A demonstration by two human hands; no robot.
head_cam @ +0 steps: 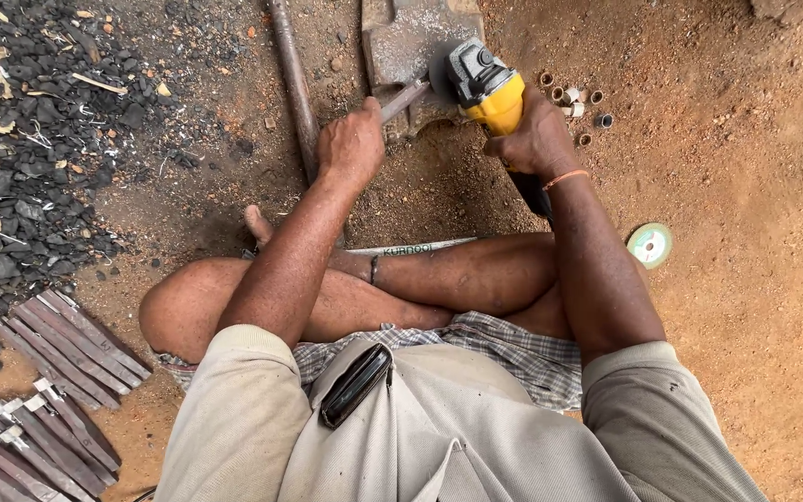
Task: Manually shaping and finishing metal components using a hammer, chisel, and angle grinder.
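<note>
My left hand [350, 141] is closed around a short metal piece [403, 99], holding its tip against the disc of a yellow and grey angle grinder [487, 91]. My right hand [533, 139] grips the grinder's body, with an orange band on the wrist. The work rests over a flat iron block [406, 42] set in the dirt. I sit cross-legged on the ground, my knees and one foot below the hands.
A long iron bar [292, 79] lies left of the block. A heap of black charcoal [20, 139] fills the left side. Stacks of flat metal blades [67, 344] lie at lower left. Small metal rings [573, 98] and a green grinding disc [650, 245] sit right.
</note>
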